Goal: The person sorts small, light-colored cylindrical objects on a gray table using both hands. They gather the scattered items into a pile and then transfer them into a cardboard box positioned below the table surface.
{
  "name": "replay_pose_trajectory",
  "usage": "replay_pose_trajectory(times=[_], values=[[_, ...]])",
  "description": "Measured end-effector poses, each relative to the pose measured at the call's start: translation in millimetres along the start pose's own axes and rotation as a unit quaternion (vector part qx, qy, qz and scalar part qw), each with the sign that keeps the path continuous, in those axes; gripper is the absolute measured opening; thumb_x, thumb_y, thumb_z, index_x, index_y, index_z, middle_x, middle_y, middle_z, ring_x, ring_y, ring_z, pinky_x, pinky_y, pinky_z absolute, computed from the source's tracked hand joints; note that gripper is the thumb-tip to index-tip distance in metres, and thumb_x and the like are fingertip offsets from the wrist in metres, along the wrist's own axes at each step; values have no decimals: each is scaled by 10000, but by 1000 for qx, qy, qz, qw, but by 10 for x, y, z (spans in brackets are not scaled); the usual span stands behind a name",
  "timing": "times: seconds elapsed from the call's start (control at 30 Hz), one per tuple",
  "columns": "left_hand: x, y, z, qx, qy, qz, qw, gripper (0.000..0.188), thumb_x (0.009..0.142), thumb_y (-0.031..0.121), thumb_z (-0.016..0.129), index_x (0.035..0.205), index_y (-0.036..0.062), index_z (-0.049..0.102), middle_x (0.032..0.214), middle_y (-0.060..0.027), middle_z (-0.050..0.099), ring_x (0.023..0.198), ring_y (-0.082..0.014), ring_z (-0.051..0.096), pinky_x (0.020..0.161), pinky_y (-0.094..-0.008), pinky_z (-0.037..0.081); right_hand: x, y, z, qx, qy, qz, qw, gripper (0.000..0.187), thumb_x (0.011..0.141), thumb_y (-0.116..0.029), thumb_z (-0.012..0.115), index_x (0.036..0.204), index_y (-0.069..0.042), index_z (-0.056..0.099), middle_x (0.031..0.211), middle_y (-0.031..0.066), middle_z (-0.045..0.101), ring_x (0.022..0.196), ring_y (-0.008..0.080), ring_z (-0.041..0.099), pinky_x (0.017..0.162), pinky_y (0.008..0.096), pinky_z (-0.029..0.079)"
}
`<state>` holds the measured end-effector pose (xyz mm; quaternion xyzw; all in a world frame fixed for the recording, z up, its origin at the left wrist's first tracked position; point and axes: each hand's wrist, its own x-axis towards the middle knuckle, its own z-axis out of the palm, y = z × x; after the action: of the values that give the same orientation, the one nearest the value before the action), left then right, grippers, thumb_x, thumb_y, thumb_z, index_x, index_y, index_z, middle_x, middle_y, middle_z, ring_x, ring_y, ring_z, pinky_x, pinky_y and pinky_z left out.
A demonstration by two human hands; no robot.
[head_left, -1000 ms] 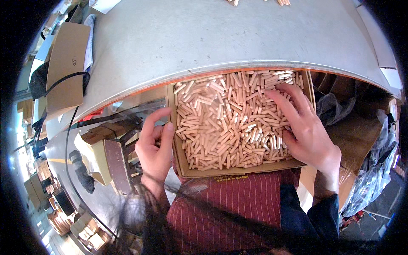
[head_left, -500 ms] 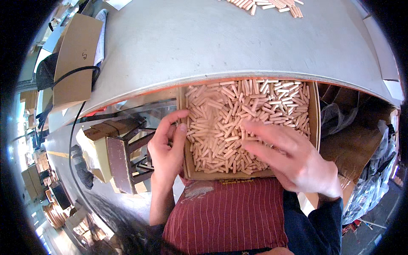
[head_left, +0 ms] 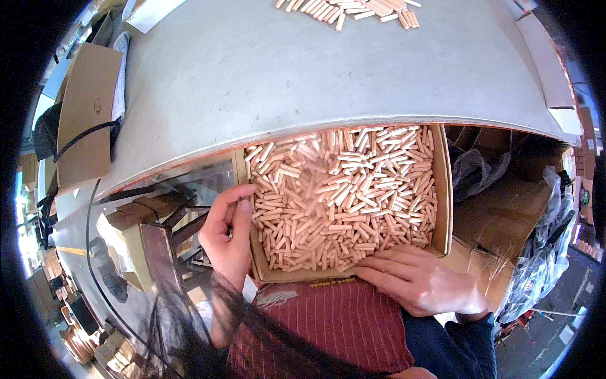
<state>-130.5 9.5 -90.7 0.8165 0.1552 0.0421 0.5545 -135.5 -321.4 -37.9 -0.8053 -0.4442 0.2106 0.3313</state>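
Note:
A shallow cardboard box rests against my lap, tucked against the table's front edge. Loose short wooden dowel pins fill it, pointing every way. My left hand is at the box's left wall, with thumb and curled fingers closed on the rim. Along the near right rim lies my right hand, fingers stretched out, nothing visibly held in them. Its fingertips touch the box edge beside the nearest pins.
On the grey table more dowel pins lie at the far side. A brown stool stands at the left below the table. Cardboard and clear plastic wrapping are at the right. Dark hair strands hang across the lower view.
My right hand has moved from over the pins down to the near rim. The view has shifted, so the box appears further left and lower. My left hand stays at the left wall.

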Motion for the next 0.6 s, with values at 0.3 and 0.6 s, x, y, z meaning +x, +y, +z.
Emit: replay_pose_trajectory(times=[0.3, 0.6], values=[[2, 21, 23, -3, 5, 21, 1000, 200, 1060, 34, 630, 1225, 22, 742, 965, 43, 692, 839, -10, 565, 752, -180, 466, 264, -126, 292, -44, -1, 15, 999, 606, 1044, -441, 644, 1458, -2, 578, 1423, 194, 633, 1282, 370, 640, 1081, 478, 501], [-12, 8, 40, 1, 15, 10, 1000, 196, 1054, 54, 644, 1221, 23, 742, 926, 58, 656, 800, -2, 517, 707, -170, 419, 520, -159, 457, -12, 19, 26, 999, 678, 1049, -553, 605, 1472, -24, 569, 1456, 258, 563, 1223, 381, 622, 1001, 446, 540]])
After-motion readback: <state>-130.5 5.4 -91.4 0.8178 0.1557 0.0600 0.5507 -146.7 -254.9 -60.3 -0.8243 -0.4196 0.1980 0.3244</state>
